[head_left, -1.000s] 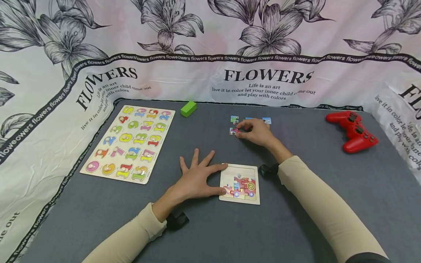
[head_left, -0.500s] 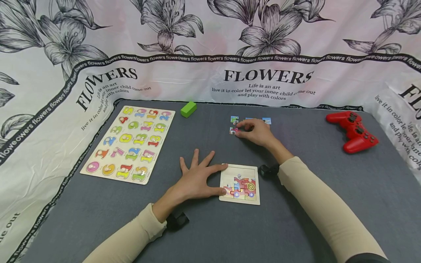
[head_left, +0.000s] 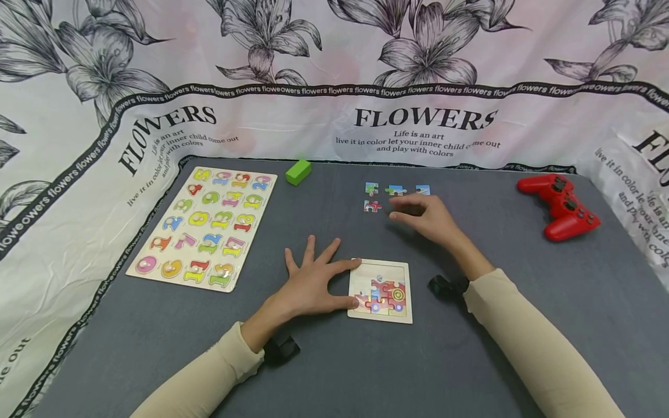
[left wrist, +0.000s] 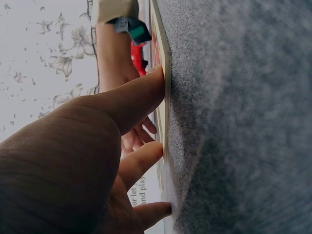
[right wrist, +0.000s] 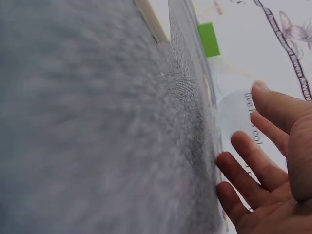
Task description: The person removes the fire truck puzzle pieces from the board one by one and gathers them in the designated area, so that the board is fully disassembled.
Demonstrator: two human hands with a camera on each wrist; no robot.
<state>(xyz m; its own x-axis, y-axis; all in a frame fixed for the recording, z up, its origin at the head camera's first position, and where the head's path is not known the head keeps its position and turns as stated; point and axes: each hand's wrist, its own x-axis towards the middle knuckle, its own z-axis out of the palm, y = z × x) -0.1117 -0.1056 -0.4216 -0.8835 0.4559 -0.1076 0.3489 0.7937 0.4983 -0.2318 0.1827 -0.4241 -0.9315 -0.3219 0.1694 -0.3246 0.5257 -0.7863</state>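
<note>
My left hand (head_left: 307, 287) is spread wide, its thumb and forefinger resting on the left edge of a square wooden jigsaw tray (head_left: 384, 320). Joined jigsaw pieces (head_left: 388, 296) with a red vehicle picture fill the tray's lower part. In the left wrist view the thumb and finger touch the tray's rim (left wrist: 166, 97). My right hand (head_left: 431, 220) hovers with parted fingers and holds nothing; its wrist view shows thumb and fingers apart. Just left of it lies a red jigsaw piece (head_left: 372, 206). Behind are three more loose pieces: a green-blue one (head_left: 371, 187), a middle one (head_left: 396, 190) and a blue one (head_left: 423, 189).
A number puzzle board (head_left: 204, 229) lies on the left of the grey tabletop (head_left: 334, 371). Towards the back sits a green block (head_left: 298, 172). At the right is a red game controller (head_left: 559, 207). A flower-printed cloth (head_left: 292, 125) hangs behind the table.
My right hand has drawn back to the right, away from the red piece, which now lies uncovered with the middle piece. The left hand and tray stay put.
</note>
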